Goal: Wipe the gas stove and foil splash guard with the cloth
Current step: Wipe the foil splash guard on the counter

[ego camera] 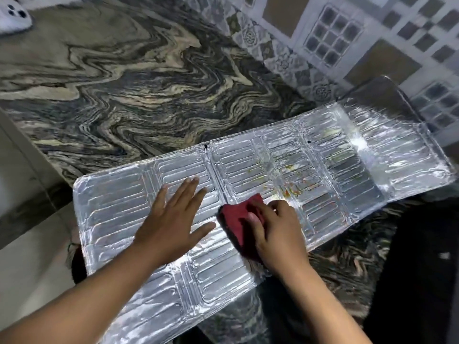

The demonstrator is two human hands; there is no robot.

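The foil splash guard (323, 167) lies unfolded flat on a marbled stone counter, stretching from lower left to upper right, its far right panel bent up against the wall. Orange-brown food stains mark its middle panel. My left hand (173, 219) rests flat on the foil with fingers spread, holding nothing. My right hand (275, 227) is closed on a dark red cloth (238, 217), pressing it onto the foil just below the stains. No gas stove is recognisable in the head view.
The marbled counter (124, 83) fills the upper left. A patterned tiled wall (372, 33) rises at the upper right. A white object (13, 17) sits at the top left corner. A dark area (422, 256) lies at the lower right beside the foil.
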